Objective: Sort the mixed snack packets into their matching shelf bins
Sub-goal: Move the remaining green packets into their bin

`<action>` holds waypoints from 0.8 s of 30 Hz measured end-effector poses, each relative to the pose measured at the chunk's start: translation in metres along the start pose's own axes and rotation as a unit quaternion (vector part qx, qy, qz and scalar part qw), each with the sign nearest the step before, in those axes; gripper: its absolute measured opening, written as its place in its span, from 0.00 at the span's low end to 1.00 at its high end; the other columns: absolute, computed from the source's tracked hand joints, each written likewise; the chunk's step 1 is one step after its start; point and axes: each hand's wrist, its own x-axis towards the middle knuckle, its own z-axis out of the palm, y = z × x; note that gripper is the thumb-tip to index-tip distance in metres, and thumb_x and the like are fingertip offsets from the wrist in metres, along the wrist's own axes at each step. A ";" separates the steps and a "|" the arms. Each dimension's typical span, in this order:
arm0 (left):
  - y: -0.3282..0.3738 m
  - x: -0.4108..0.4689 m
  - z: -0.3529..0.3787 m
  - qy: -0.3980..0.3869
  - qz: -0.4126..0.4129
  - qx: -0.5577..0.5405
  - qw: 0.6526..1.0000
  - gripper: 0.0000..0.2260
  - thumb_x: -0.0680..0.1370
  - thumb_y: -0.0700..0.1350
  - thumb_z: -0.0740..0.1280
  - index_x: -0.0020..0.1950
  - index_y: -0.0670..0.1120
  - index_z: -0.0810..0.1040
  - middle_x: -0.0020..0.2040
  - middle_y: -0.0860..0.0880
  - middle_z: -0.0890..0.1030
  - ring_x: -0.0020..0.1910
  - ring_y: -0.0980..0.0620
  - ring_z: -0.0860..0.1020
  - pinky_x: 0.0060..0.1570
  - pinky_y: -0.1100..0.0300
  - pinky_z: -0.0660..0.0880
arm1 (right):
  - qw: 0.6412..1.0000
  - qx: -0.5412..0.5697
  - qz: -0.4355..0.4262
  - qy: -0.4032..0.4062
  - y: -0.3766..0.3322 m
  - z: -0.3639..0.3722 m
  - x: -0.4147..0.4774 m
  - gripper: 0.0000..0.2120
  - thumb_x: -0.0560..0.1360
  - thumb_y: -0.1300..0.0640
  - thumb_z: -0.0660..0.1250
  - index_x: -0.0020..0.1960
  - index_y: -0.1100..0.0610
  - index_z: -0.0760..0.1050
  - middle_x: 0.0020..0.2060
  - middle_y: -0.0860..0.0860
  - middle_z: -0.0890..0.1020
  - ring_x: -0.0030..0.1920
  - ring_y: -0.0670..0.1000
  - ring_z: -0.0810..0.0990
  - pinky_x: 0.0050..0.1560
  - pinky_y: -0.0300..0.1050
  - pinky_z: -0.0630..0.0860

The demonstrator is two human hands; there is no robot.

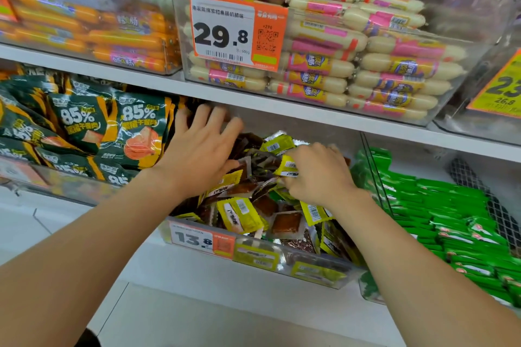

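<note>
Both bare arms reach into the clear middle bin (310, 269) on the lower shelf, the one with the 13.8 price tag (201, 239) on its front. It is heaped with mixed packets (253, 205), yellow ones and brown see-through ones all jumbled together. The left hand (201, 149) lies flat on the pile toward the back left of the bin, its fingers (235, 125) straight and spread, grasping nothing. The right hand (320, 175) is over the middle of the heap with its fingers curled, pinching a yellow packet (287, 166) at the top of the pile (the knuckles hide part of the grip). The bin to the left holds dark green and orange bags (84, 127) marked 85%, and the bin to the right holds bright green packets (451, 220). On the shelf above, white sausages (380, 67) fill a clear tub behind a 29.8 tag (225, 34), with orange sausages (84, 34) in the tub beside them.
</note>
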 end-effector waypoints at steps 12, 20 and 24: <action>0.023 -0.005 -0.001 -0.201 0.045 -0.020 0.978 0.32 0.72 0.80 0.54 0.60 0.63 0.83 0.75 0.49 0.59 0.75 0.41 0.59 0.74 0.28 0.52 | 0.973 0.206 0.105 0.003 0.021 -0.014 0.004 0.23 0.63 0.41 0.77 0.30 0.56 0.69 0.25 0.50 0.70 0.28 0.53 0.69 0.28 0.44 0.66; 0.019 0.001 -0.012 -0.214 0.011 -0.049 0.976 0.19 0.72 0.69 0.63 0.55 0.60 0.81 0.73 0.50 0.62 0.74 0.41 0.59 0.73 0.26 0.50 | 0.975 0.138 0.173 0.034 0.021 -0.018 -0.013 0.26 0.66 0.38 0.77 0.40 0.57 0.69 0.37 0.52 0.75 0.40 0.57 0.76 0.35 0.46 0.69; 0.015 -0.003 -0.022 -0.255 -0.013 0.001 0.967 0.25 0.70 0.68 0.63 0.61 0.55 0.78 0.73 0.48 0.63 0.74 0.41 0.61 0.72 0.24 0.49 | 0.991 0.030 0.126 0.032 0.013 -0.015 -0.021 0.37 0.71 0.38 0.75 0.71 0.55 0.65 0.59 0.60 0.77 0.60 0.65 0.77 0.53 0.54 0.77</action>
